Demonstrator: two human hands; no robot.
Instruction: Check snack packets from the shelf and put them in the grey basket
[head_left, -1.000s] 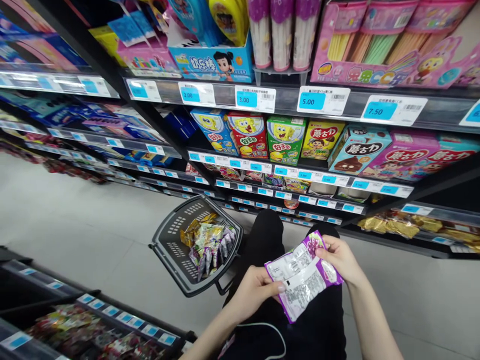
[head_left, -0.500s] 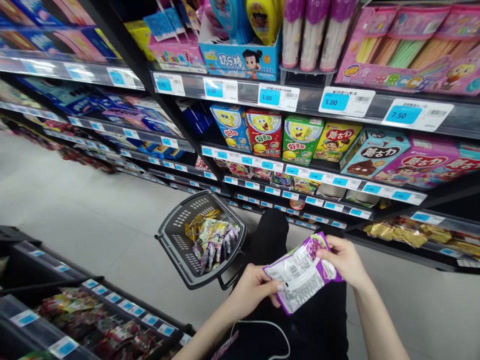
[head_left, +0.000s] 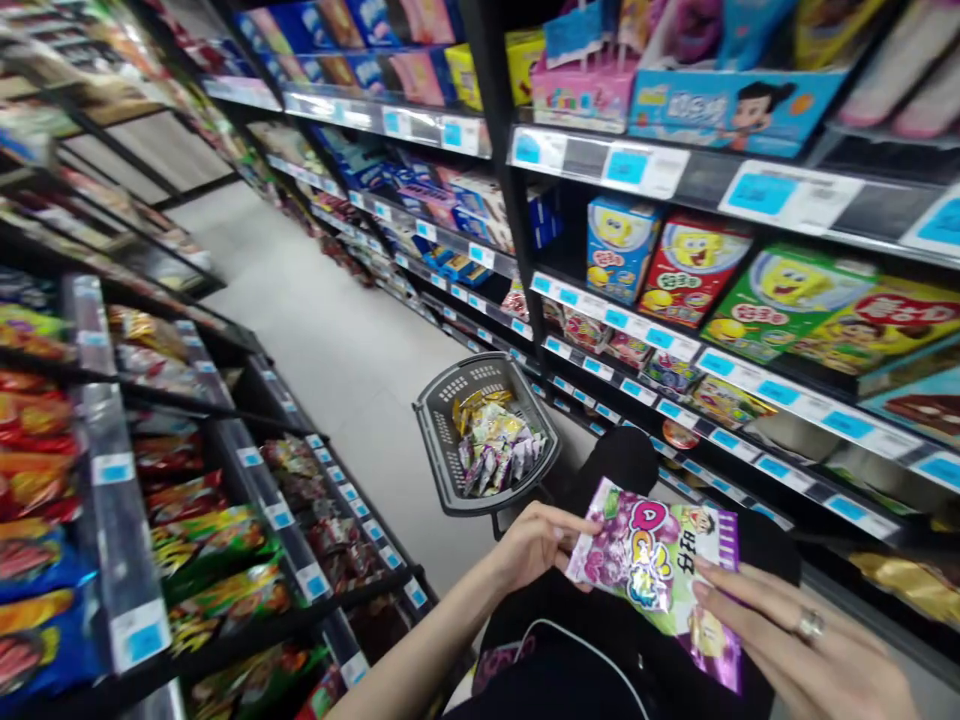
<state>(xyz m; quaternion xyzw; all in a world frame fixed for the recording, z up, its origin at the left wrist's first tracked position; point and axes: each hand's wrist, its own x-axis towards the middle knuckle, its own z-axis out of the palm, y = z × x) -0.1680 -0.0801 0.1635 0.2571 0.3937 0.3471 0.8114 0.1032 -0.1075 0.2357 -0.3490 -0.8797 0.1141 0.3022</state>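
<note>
A purple bag of gummy candy (head_left: 652, 565) is held above my lap, its printed front with grape pictures facing up. My left hand (head_left: 536, 545) pinches the bag's left edge between thumb and fingers. On the other side, my right hand (head_left: 795, 620), with a ring on one finger, grips the right part; its fingers lie over the front and the thumb is hidden underneath. A dark grey shopping basket (head_left: 442, 455) stands on the floor beyond my left hand. Inside it lies a heap of small candy bags (head_left: 495, 440), mostly purple and white, some gold.
Shelves with cartoon snack boxes (head_left: 694, 270) rise close on the right. Tilted racks of bagged snacks (head_left: 217, 540) line the left. Between them the grey floor (head_left: 322, 310) of the aisle runs away. My bent knee (head_left: 619, 465) is near the basket.
The candy bag has been flipped from its white, text-covered back to its purple front. My right hand's fingers now lie across it. The view has turned left along the aisle.
</note>
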